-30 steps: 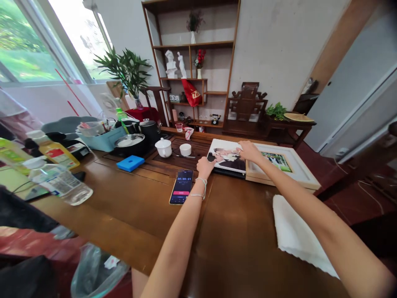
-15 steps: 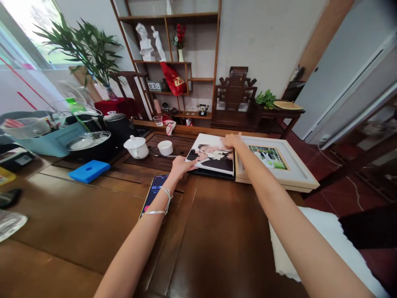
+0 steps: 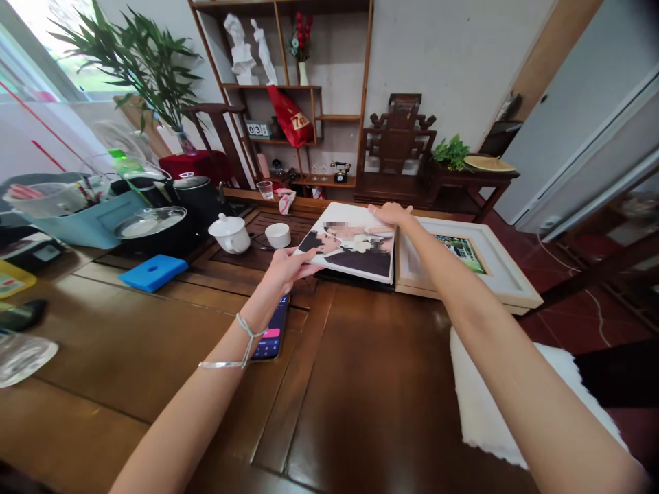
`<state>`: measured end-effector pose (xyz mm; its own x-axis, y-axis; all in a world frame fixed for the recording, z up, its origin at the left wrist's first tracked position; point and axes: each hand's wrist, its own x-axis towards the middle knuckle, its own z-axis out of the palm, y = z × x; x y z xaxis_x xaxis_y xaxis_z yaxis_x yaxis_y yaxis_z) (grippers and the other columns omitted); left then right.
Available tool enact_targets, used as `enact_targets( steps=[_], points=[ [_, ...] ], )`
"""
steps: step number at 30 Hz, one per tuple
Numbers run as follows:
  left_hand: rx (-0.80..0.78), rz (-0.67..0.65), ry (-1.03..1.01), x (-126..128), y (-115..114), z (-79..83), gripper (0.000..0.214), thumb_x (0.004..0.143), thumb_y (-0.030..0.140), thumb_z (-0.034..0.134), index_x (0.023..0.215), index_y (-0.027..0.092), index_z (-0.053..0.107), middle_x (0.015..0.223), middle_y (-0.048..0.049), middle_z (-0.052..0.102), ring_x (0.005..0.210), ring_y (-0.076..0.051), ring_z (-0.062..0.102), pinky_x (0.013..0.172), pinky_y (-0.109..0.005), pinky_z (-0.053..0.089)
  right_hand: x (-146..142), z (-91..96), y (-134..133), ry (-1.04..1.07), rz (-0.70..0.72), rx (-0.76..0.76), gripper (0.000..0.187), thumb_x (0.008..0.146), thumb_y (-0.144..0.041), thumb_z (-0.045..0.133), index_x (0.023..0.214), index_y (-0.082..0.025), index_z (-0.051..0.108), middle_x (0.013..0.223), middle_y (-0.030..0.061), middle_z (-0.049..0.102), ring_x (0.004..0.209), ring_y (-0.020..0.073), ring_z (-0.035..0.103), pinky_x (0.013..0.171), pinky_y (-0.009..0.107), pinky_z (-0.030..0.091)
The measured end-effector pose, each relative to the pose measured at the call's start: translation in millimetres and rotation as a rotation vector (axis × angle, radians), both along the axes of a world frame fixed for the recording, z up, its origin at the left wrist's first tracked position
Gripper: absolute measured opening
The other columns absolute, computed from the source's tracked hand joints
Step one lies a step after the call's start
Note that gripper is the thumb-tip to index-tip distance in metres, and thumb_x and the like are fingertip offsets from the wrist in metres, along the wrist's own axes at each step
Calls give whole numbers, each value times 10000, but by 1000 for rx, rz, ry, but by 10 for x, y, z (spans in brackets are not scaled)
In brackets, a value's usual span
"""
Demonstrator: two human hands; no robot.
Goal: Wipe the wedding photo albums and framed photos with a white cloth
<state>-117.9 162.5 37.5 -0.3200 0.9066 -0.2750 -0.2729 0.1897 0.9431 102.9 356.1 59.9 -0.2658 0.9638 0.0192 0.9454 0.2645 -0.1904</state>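
A flat photo album (image 3: 355,259) with a white edge and a picture of people on its cover is tilted over something black on the wooden table. Closed on its near left corner is my left hand (image 3: 292,266), thumb on top and fingers below. My right hand (image 3: 392,213) grips the far right corner, its fingers partly hidden. Beside the album, under my right forearm, lies a cream picture frame (image 3: 494,257) with an outdoor photo. A phone (image 3: 272,333) lies partly behind my left wrist.
Left of the album stand a white cup (image 3: 278,235) and a lidded white bowl (image 3: 229,234). A blue block (image 3: 153,272), a glass-lidded pan (image 3: 150,225) and a blue bin (image 3: 97,226) are farther left. White cloth (image 3: 489,398) lies under my right arm.
The album's near left side has risen and shifted left with my left hand. My right hand stays at its far corner. The view has shifted slightly, and more of the phone's lower screen shows.
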Motion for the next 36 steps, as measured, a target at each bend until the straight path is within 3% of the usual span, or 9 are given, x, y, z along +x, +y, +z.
enact_targets(
  steps=[5, 8, 10, 15, 17, 21, 27, 32, 36],
  points=[
    [80, 11, -15, -133, -372, 195, 148, 734, 126, 791, 807, 79, 671, 682, -57, 714, 500, -104, 674, 511, -170, 585, 188, 437, -445, 166, -102, -13, 341, 965, -385, 531, 1206, -150, 589, 1208, 83, 597, 1028, 244, 615, 855, 435, 525],
    [139, 82, -48, -142, -668, 292, 154, 719, 163, 790, 791, 81, 681, 671, -38, 699, 439, -49, 603, 423, -98, 487, 474, 577, -954, 278, -104, -72, 479, 969, -489, 473, 972, -40, 640, 932, 106, 656, 819, 198, 642, 724, 330, 513],
    [206, 93, -95, -68, -914, 336, 156, 719, 192, 781, 778, 88, 680, 675, -24, 690, 429, -24, 561, 398, -78, 435, 699, 568, -1414, 360, -105, -116, 554, 950, -557, 439, 824, -49, 619, 709, 64, 611, 623, 126, 589, 579, 252, 461],
    [238, -96, -241, 287, -1654, 262, 437, 673, 156, 774, 1091, 194, 651, 1021, -46, 739, 817, -170, 718, 703, -244, 597, 1129, 255, -2793, 620, -176, -247, 370, 899, -582, 485, 786, -230, 495, 495, -32, 492, 379, 117, 450, 298, 223, 315],
    [144, -138, -276, 381, -1919, 138, 566, 625, 118, 803, 1145, 231, 611, 1039, -42, 743, 814, -193, 725, 730, -290, 606, 1221, 70, -3316, 747, -219, -314, 361, 860, -598, 533, 795, -248, 470, 512, -33, 520, 376, 134, 478, 272, 235, 330],
    [-41, -189, -245, 393, -2242, -176, 510, 618, 199, 850, 1072, 196, 617, 942, -56, 757, 712, -196, 725, 687, -295, 604, 1324, -336, -4075, 896, -227, -583, 390, 803, -620, 600, 809, -264, 441, 494, -59, 551, 388, 176, 551, 289, 265, 400],
    [-84, -207, -172, 338, -2283, -451, 519, 605, 309, 890, 1011, 185, 593, 777, -14, 739, 594, -158, 696, 599, -258, 577, 1363, -735, -4443, 758, -160, -582, 415, 837, -646, 501, 742, -257, 394, 400, -65, 542, 253, 111, 385, 283, 218, 209],
    [-28, -244, -165, 347, -2136, -515, 548, 564, 335, 915, 982, 167, 602, 751, -11, 733, 603, -157, 696, 593, -246, 566, 1363, -730, -4417, 658, -41, -530, 387, 897, -603, 433, 737, -255, 379, 421, -49, 566, 317, 137, 508, 359, 225, 282],
    [-18, -259, -165, 328, -2030, -546, 556, 531, 330, 927, 961, 158, 619, 719, 1, 727, 573, -154, 690, 595, -242, 560, 1343, -704, -4351, 595, -28, -552, 383, 907, -602, 415, 749, -259, 350, 438, -64, 553, 274, 119, 450, 341, 223, 267]
  ],
)
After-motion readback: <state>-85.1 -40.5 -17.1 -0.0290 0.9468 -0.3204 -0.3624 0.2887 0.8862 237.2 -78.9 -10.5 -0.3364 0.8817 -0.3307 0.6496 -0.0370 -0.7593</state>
